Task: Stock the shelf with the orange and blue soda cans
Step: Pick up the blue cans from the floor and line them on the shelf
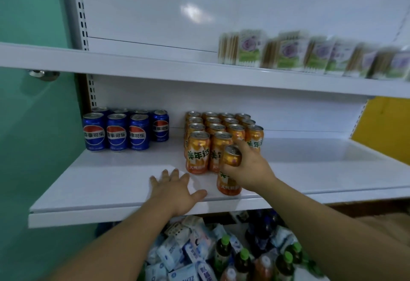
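Note:
On the white middle shelf (111, 183) several blue soda cans (116, 132) stand in rows at the back left. A block of several orange soda cans (197, 152) stands in rows at the middle. My right hand (248, 167) grips one more orange can (229, 183) round its upper half, upright, just in front of the block near the shelf's front edge. Whether it touches the shelf I cannot tell. My left hand (175, 189) lies flat on the shelf with straight fingers, left of that can.
The upper shelf (155, 67) carries packs of cotton swabs (286, 52) at the right. Below the middle shelf lie tissue packs (177, 254) and green-capped bottles (224, 249). A green wall is at the left, a yellow panel (386, 123) at the right.

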Demonstrator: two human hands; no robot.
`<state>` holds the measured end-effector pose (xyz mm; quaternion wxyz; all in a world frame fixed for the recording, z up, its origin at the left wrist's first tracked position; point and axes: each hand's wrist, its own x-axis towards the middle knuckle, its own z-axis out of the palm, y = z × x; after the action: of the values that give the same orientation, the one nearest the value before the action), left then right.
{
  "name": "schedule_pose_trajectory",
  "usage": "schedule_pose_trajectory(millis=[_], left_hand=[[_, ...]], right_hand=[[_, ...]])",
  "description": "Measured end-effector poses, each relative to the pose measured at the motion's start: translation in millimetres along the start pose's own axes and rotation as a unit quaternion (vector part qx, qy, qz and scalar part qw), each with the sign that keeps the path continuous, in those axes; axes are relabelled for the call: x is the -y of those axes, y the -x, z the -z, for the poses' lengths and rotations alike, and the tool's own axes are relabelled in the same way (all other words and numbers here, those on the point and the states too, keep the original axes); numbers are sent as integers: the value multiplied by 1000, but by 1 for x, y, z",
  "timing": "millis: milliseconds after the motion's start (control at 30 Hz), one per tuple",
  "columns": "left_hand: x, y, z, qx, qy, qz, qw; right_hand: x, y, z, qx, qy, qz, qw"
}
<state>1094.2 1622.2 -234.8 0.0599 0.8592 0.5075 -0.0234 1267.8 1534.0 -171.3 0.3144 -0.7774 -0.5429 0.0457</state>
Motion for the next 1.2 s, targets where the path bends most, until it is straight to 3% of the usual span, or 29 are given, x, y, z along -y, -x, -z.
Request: schedule_pose_trajectory(millis=[233,733,1033,1200], left_hand=[[-8,-7,-13,-58,-8,25,998],[-8,-11,-17,-68,-22,27,997],[-8,-11,-19,-68,-28,27,997],[-7,-11,-19,-71,-32,26,997]], right_hand=[[-45,-1,-2,-60,-40,7,997],[-72,-62,-15,-20,-105,-14,994],[-87,-78,-9,58,-152,29,986],[-86,-81,-12,17,-130,53,990]])
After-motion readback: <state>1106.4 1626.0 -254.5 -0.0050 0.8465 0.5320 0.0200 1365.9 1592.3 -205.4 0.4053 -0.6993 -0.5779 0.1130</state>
